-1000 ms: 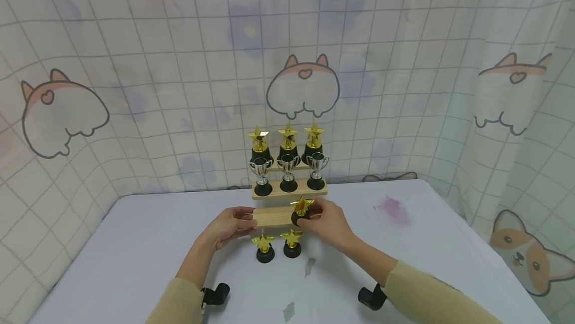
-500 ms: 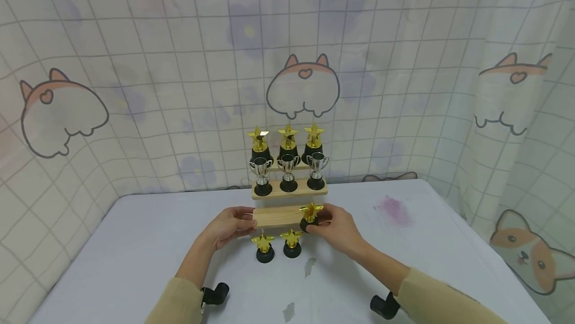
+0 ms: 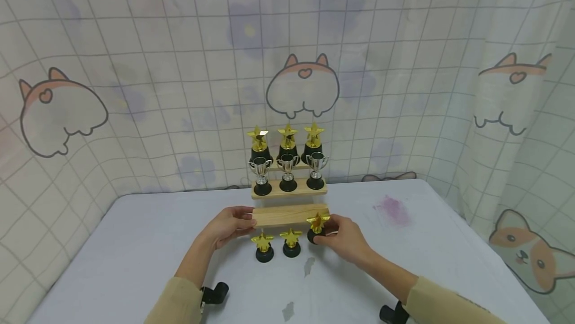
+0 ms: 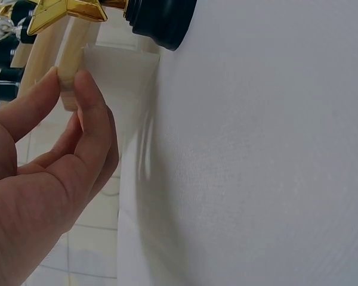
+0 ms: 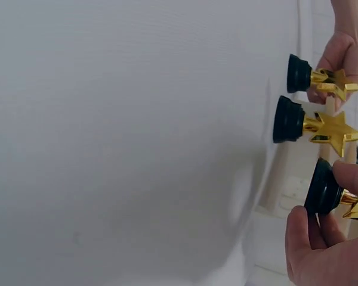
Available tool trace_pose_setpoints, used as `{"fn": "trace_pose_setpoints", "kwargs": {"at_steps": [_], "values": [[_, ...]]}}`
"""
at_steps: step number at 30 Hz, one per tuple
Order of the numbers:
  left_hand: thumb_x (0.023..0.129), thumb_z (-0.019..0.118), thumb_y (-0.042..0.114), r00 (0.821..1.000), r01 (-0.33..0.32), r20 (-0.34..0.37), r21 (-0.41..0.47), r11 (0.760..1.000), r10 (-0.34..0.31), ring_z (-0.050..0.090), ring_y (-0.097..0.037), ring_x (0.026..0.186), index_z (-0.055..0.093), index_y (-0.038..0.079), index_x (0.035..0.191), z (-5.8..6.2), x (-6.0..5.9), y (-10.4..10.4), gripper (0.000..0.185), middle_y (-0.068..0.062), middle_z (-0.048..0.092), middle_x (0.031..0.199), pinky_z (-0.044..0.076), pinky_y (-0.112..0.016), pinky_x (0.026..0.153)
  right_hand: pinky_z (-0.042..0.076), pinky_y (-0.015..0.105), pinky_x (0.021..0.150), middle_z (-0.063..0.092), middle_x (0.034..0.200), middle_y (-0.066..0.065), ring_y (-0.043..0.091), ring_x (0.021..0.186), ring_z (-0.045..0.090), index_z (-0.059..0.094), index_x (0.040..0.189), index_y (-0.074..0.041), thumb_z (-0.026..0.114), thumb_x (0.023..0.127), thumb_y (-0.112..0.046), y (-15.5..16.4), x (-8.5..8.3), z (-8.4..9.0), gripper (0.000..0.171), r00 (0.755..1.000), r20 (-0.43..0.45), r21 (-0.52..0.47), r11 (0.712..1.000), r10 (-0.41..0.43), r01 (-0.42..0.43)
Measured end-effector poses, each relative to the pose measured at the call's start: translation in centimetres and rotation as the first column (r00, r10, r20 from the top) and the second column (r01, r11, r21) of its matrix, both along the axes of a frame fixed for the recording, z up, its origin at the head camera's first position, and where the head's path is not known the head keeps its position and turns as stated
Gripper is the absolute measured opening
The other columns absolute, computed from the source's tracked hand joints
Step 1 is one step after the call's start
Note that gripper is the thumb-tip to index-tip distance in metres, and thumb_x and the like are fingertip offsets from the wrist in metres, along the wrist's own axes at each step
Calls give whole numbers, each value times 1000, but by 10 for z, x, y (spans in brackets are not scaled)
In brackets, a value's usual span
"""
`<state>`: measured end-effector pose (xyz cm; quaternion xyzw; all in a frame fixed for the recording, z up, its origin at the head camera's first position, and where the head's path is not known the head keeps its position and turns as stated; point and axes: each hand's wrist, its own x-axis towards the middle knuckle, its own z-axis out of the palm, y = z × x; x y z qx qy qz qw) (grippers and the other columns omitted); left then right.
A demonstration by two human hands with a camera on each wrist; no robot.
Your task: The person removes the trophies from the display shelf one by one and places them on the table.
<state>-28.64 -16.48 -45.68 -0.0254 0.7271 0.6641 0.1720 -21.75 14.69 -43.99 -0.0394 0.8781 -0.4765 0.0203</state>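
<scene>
My right hand [image 3: 346,238] grips a gold star trophy [image 3: 317,223] by its black base, in front of the right end of the lowest wooden shelf board [image 3: 280,215]. In the right wrist view the thumb and fingers lie around that base [image 5: 323,189], which tilts slightly. My left hand [image 3: 231,225] pinches the left end of the same board; the left wrist view shows thumb and forefinger on either side of the board's end [image 4: 68,71]. Two more star trophies, a left one [image 3: 264,250] and a middle one [image 3: 291,244], stand upright on the white table before the board.
Behind, a higher tier [image 3: 289,192] carries three silver cup trophies [image 3: 288,171]. The top tier holds three larger gold star trophies [image 3: 287,144] close to the patterned curtain [image 3: 179,89]. The white tablecloth [image 3: 135,254] has grey patches in front and a pink stain at right.
My right hand has carried the star trophy off the board's top, to the right and toward me, down to the board's front. My left hand keeps its pinch on the board.
</scene>
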Motion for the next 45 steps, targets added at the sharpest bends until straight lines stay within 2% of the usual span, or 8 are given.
{"fn": "trace_pose_setpoints", "kwargs": {"at_steps": [4,10,18,31,37,45], "values": [[94,72,-2,1000,-3,-2,-2,1000,3,67,-26,101,51,-8,141,0,0,0,52,-22,60,122,59,-40,93,58,37,78,69,94,3,18,89,65,69,110,0,89,80,-15,1,1,-8,39,1000,21,8,1000,18,-19],[94,71,-2,1000,-1,3,-6,1000,1,67,-26,102,50,-9,142,1,0,0,53,-23,59,124,59,-39,93,57,37,76,70,91,2,18,88,66,70,106,-1,89,79,-14,2,1,-18,35,999,-3,23,999,45,-45],[94,71,-2,1000,-3,-4,-7,1000,3,67,-26,101,50,-8,142,0,1,0,53,-23,59,124,59,-40,93,56,35,75,67,89,1,16,83,61,70,103,-1,89,77,-9,0,0,-25,33,999,-19,62,998,33,-31],[94,72,-3,1000,-12,-9,3,1000,12,66,-26,100,51,-9,141,0,2,2,52,-22,59,121,59,-40,92,44,30,63,57,79,1,16,74,50,68,105,-2,89,78,-9,3,-3,-34,36,994,-67,114,991,85,-77],[94,72,-3,1000,-13,-13,10,1000,13,67,-26,99,52,-9,140,0,3,1,51,-22,60,120,60,-40,92,48,29,65,59,81,0,15,75,52,68,113,-1,89,78,-10,3,-5,-36,42,994,-74,123,990,84,-75],[94,71,-3,1000,-17,-10,16,1000,17,67,-25,98,51,-9,140,0,3,1,51,-22,59,120,60,-39,91,50,29,66,61,84,0,14,76,54,68,113,0,89,79,-11,3,-5,-37,42,991,-98,133,988,95,-81]]}}
